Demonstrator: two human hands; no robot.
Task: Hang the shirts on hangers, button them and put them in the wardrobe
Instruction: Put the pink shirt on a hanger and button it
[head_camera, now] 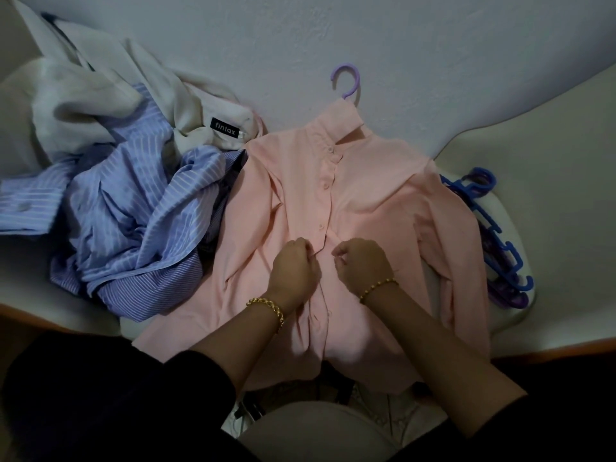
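Observation:
A pink shirt (366, 195) lies flat on the white table (550, 145), front up, on a hanger whose lilac hook (348, 80) sticks out past the collar. Its upper buttons are fastened down to the middle of the placket. My left hand (295, 268) pinches the left edge of the placket at mid-shirt. My right hand (361, 261) pinches the right edge just across from it. Both wrists carry gold bracelets. Below my hands the placket gapes open.
A heap of shirts lies to the left: a blue striped shirt (133, 211) and a cream shirt (100, 95) with a black label. Several blue and purple hangers (500, 235) are stacked at the table's right edge. A pale wall (366, 28) stands behind.

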